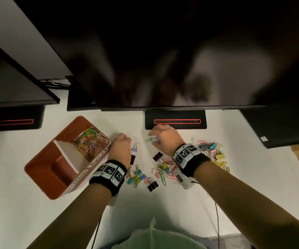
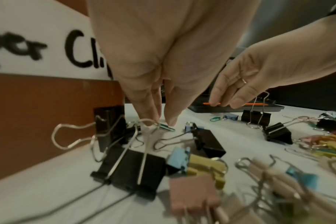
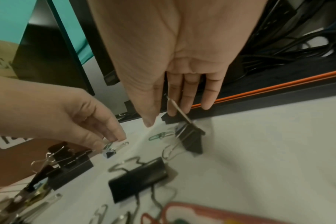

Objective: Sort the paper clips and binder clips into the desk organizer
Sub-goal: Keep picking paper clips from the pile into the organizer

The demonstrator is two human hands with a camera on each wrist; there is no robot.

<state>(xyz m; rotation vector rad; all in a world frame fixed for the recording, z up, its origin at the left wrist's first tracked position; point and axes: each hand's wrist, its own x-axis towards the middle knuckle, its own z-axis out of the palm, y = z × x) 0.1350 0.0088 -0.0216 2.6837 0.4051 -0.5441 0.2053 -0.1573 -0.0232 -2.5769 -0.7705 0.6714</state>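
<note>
The left hand (image 2: 153, 63) reaches down beside the organizer, thumb and forefinger closed in a pinch on a small clip (image 2: 166, 128) at the surface (image 1: 37, 221); the clip shows a green-and-white end, and its kind cannot be told with certainty. The right hand (image 3: 175, 60) hangs with fingers nearly straight and together, a wire handle of a black binder clip (image 3: 190, 136) caught against them, so that the clip appears lifted by its handle; a firm grip cannot be confirmed. Just beside this clip lies a green paper clip (image 3: 158, 136). The desk organizer (image 1: 42, 178), a brown tray with a white divider, stands at the left: its far compartment holds a heap of coloured paper clips (image 1: 89, 141), while the near compartment appears to hold nothing. Between and to the right of the wrists, a mixed scatter of binder clips and paper clips (image 1: 164, 168) lies on the surface. Judged from this, paper-clip sorting is well begun, binder-clip sorting has hardly started, and much remains.
</note>
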